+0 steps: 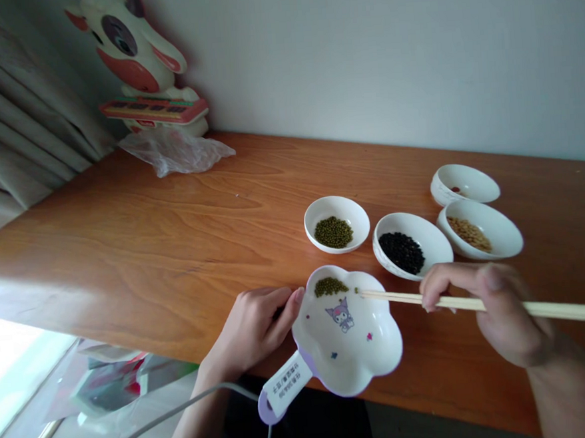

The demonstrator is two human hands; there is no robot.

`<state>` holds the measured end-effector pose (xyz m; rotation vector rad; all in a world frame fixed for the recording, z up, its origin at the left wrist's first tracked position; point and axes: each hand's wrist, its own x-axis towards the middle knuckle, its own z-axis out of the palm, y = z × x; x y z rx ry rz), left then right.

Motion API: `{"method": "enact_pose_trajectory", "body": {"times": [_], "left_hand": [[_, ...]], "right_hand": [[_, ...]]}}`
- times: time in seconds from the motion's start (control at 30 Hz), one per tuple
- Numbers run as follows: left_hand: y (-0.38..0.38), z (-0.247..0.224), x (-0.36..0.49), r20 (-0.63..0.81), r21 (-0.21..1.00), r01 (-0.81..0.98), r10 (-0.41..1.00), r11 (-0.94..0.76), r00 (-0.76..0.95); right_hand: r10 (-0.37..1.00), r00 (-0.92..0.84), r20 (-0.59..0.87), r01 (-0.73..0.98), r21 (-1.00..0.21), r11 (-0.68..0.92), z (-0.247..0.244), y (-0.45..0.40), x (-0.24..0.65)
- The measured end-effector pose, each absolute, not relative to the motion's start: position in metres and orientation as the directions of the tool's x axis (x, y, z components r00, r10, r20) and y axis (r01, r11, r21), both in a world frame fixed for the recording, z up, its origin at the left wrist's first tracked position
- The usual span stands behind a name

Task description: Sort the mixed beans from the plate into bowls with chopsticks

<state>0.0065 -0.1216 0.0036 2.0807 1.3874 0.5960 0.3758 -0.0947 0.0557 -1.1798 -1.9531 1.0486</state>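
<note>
A white flower-shaped dish (350,368) with a lilac rim, a labelled handle and a cartoon print lies at the table's front edge. My left hand (260,325) grips its left rim, thumb at the edge and the other fingers partly hidden. In its far lobe sits a small heap of mung beans (330,286), with a stray bean or two beside it. My right hand (499,304) is closed around a pair of light wooden chopsticks (448,301). Their tips reach into the dish near a single bean (356,290); whether they touch it I cannot tell.
Behind the dish stand a bowl (313,227) of mung beans, a bowl (437,239) of black beans, a bowl (506,231) of tan beans, and one (485,182) with a few reddish bits. A plastic bag (182,153) and cow toy keyboard (157,111) occupy the back left.
</note>
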Motion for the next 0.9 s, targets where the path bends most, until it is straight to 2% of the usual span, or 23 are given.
{"method": "enact_pose_trajectory", "body": {"times": [0.17,0.43,0.9], "left_hand": [[-0.122,0.003,0.006,0.048,0.662,0.688,0.933,-0.297,0.356],[-0.123,0.002,0.005,0.063,0.666,0.679,0.930,-0.309,0.361],[-0.122,0.000,0.005,0.079,0.663,0.674,0.926,-0.325,0.369]], "right_hand": [[0.868,-0.492,0.065,0.402,-0.868,0.292,0.054,-0.095,0.367],[0.868,-0.495,0.035,0.367,-0.897,0.245,0.048,-0.092,0.369],[0.889,-0.443,0.121,0.312,-0.908,0.279,0.039,-0.090,0.367]]}}
